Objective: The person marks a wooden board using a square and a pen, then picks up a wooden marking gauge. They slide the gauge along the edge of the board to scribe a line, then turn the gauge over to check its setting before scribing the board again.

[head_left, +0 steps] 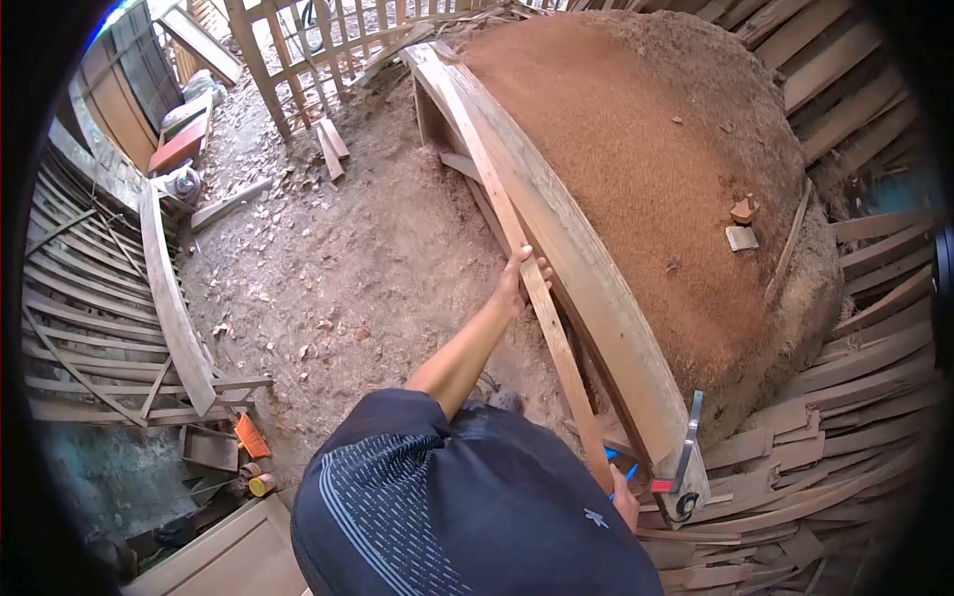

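Note:
A long, narrow wooden strip (547, 328) runs along the near edge of a plank workbench (606, 288). My left hand (511, 284) is closed around the strip near its middle, thumb on one side and fingers on the other. By the strip's near end is my right hand (624, 502), partly hidden by my shirt, with a slim blue pen-like thing (630, 473) at its fingers. A square with a metal blade (688, 447) and a red part lies at the bench's near end, beside a small black looped item (686, 505).
A large mound of sawdust (636, 169) rises behind the bench. Stacked wooden slats (795, 477) lie at the right. On the left stand a slatted wooden rack (99, 308) and an orange crate (251, 435). Wood scraps (330, 149) lie on the dirt floor.

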A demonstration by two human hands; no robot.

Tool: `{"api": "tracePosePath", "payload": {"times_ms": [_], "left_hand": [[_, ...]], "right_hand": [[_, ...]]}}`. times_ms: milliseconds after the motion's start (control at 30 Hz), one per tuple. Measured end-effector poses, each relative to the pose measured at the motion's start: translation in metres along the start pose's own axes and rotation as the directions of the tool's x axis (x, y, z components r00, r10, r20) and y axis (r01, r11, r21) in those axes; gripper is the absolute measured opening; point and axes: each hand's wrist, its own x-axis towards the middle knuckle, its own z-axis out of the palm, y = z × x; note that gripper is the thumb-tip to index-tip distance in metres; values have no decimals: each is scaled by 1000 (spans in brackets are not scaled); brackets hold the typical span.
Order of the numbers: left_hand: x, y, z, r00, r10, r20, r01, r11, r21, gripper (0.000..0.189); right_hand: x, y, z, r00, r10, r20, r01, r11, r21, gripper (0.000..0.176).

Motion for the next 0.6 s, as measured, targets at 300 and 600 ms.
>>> {"api": "tracePosePath", "payload": {"times_ms": [300, 600], "left_hand": [[-52, 50, 15, 973, 61, 221, -13, 978, -210, 108], [-98, 65, 16, 937, 171, 304, -104, 969, -224, 110]], "right_hand": [[-49, 13, 26, 927, -341, -158, 226, 842, -490, 48], [82, -83, -7, 836, -349, -424, 500, 803, 325, 49]]}}
